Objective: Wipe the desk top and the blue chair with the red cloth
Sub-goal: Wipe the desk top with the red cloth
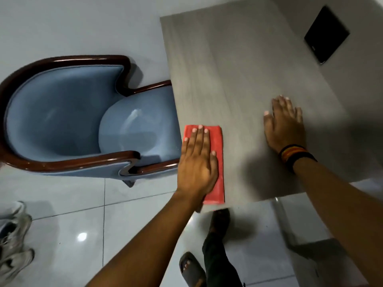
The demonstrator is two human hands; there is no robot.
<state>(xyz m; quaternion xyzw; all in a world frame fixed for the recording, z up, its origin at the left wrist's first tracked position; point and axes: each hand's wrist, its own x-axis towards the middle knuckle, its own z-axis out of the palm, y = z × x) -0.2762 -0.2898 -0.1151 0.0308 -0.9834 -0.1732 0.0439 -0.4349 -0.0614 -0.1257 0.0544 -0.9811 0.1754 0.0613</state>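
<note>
A folded red cloth (218,160) lies flat on the grey wood-grain desk top (238,69), along its near left edge. My left hand (198,160) presses flat on the cloth, fingers spread and pointing away from me. My right hand (285,125) rests palm down on the bare desk to the right of the cloth, holding nothing; a striped band sits on its wrist. The blue chair (68,112) with its dark wooden frame stands left of the desk, its seat partly tucked under the desk edge.
A black flat device (326,35) lies at the far right of the desk. A pair of grey sneakers (12,241) sits on the tiled floor at the lower left. My leg and sandalled feet (191,268) show below the desk's near edge.
</note>
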